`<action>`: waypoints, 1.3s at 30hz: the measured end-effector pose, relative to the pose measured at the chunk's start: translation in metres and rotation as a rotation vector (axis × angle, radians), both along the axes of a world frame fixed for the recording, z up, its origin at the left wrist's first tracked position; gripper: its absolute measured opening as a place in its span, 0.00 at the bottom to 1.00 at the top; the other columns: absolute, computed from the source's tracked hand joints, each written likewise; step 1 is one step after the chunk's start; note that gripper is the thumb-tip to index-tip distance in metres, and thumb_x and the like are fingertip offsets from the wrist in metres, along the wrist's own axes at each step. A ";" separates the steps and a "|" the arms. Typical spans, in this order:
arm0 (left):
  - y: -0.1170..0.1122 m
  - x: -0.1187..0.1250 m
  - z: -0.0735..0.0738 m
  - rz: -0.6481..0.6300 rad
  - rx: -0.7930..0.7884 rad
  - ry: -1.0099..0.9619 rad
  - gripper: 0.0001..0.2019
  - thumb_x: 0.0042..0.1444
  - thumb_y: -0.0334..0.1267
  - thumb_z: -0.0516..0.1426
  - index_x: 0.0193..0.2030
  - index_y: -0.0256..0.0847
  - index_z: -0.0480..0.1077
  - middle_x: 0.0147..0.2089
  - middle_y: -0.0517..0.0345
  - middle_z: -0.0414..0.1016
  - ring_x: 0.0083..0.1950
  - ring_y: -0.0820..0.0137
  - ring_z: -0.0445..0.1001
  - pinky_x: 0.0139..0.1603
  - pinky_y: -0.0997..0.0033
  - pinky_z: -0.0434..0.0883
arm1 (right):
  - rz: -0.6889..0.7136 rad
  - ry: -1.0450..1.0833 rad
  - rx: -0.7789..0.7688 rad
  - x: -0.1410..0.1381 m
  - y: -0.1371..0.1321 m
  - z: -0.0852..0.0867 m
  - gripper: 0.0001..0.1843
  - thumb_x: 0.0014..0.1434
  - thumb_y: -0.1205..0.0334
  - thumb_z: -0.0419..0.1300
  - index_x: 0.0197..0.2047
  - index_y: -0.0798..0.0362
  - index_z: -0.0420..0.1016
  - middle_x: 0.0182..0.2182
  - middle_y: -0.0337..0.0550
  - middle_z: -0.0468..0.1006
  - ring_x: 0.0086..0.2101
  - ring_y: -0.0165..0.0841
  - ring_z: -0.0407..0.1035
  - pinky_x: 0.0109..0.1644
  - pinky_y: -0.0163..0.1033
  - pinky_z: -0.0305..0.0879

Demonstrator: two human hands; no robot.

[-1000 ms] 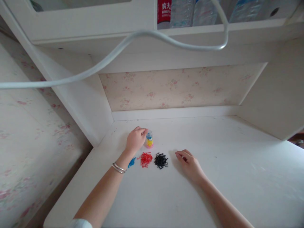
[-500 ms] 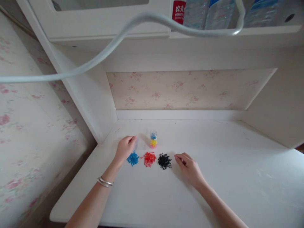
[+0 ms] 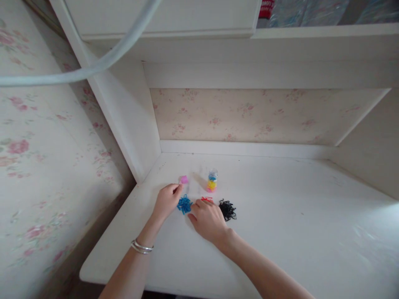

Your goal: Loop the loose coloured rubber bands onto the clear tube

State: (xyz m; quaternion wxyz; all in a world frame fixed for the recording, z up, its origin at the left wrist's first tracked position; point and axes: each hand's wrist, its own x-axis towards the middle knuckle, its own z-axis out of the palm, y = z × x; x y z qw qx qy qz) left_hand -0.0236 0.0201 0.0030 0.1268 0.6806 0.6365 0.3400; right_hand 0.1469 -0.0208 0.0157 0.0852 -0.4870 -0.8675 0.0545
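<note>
Pinching 1 pink piece (image 3: 184, 179): left fingers (image 3: 177, 192); right fingers (image 3: 200, 204), hold unclear; 3 piles (image 3: 184, 205), 1 bottle (image 3: 212, 182).

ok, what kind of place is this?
Probably a room in a home: floral wallpaper on the wall, a white desk, and a white cabinet above it.

Clear plastic-looking jar (image 3: 212, 181), smooth, faintly glossy desktop (image 3: 271, 236), shiny metal bangles (image 3: 142, 248)
</note>
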 end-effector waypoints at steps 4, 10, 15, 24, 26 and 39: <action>-0.001 0.001 0.001 -0.006 0.020 0.030 0.22 0.60 0.50 0.43 0.24 0.39 0.67 0.25 0.59 0.71 0.28 0.74 0.65 0.27 0.77 0.56 | 0.017 -0.051 0.020 -0.012 0.010 -0.004 0.15 0.63 0.59 0.47 0.39 0.52 0.74 0.38 0.47 0.76 0.41 0.38 0.70 0.46 0.41 0.62; 0.000 0.001 -0.002 -0.008 0.045 0.053 0.22 0.60 0.48 0.43 0.23 0.39 0.67 0.25 0.59 0.70 0.28 0.74 0.65 0.28 0.77 0.55 | 0.049 -0.057 0.025 -0.009 0.017 -0.007 0.16 0.64 0.63 0.46 0.37 0.51 0.75 0.36 0.44 0.75 0.39 0.36 0.70 0.44 0.39 0.62; 0.000 0.002 -0.004 -0.019 -0.009 0.091 0.22 0.60 0.49 0.43 0.23 0.39 0.67 0.23 0.60 0.69 0.26 0.74 0.64 0.28 0.76 0.55 | 0.014 -0.006 0.026 0.005 0.016 0.000 0.17 0.65 0.59 0.44 0.38 0.49 0.74 0.36 0.41 0.74 0.36 0.31 0.70 0.38 0.34 0.60; -0.002 -0.024 0.002 -0.171 -0.252 0.077 0.17 0.54 0.48 0.50 0.34 0.42 0.75 0.30 0.59 0.76 0.31 0.71 0.70 0.30 0.76 0.59 | -0.039 0.360 0.009 0.049 0.020 0.008 0.17 0.65 0.57 0.45 0.38 0.47 0.76 0.34 0.38 0.73 0.32 0.26 0.68 0.35 0.30 0.58; -0.003 -0.031 0.003 -0.192 -0.330 0.101 0.16 0.51 0.48 0.52 0.35 0.42 0.76 0.31 0.59 0.76 0.32 0.71 0.70 0.31 0.76 0.59 | -0.069 0.441 0.055 0.063 0.028 0.014 0.15 0.64 0.58 0.47 0.41 0.47 0.76 0.34 0.39 0.73 0.32 0.27 0.68 0.35 0.30 0.58; -0.002 -0.036 -0.008 -0.199 -0.423 0.259 0.12 0.48 0.45 0.55 0.36 0.46 0.76 0.29 0.61 0.73 0.29 0.72 0.68 0.27 0.76 0.55 | -0.138 0.285 0.293 0.094 0.086 0.054 0.15 0.63 0.59 0.49 0.44 0.47 0.75 0.36 0.41 0.74 0.33 0.28 0.68 0.38 0.33 0.59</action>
